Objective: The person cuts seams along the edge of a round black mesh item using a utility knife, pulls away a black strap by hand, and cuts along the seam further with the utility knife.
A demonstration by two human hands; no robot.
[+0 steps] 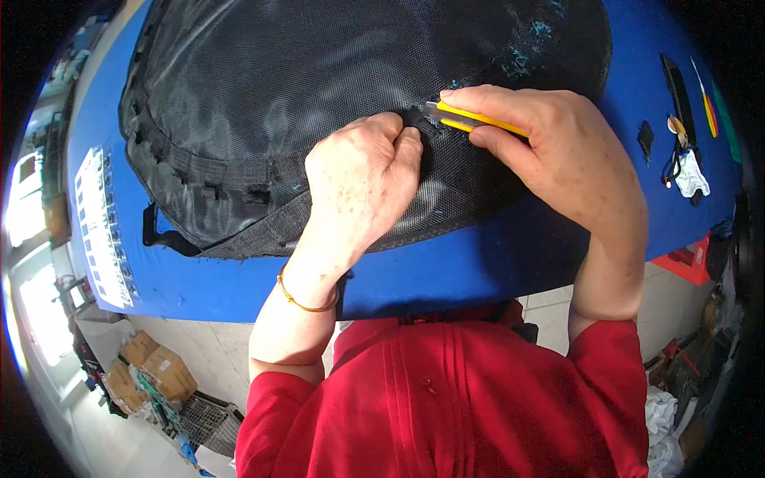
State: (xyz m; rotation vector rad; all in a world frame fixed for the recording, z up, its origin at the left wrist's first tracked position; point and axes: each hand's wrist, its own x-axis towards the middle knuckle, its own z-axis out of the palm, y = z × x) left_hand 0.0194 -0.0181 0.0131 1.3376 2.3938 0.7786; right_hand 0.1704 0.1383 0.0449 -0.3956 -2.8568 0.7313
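Note:
A large black mesh piece with sewn webbing bands (279,72), perhaps a bag, lies across the blue table. My left hand (358,171) is closed in a fist on the mesh, pinching a fold of it between thumb and fingers. My right hand (574,151) grips a yellow utility knife (494,122), its tip pointing left at the fabric just beside my left fingers. Whether the blade touches the mesh I cannot tell. Teal thread scraps (519,60) are scattered on the mesh beyond my right hand.
The blue tabletop (446,275) ends just before my body. At the right lie a long black strip (677,88), a small black scrap (645,141) and a crumpled white piece (692,177). A printed white sheet (97,231) is at the left; cardboard boxes (167,372) stand on the floor.

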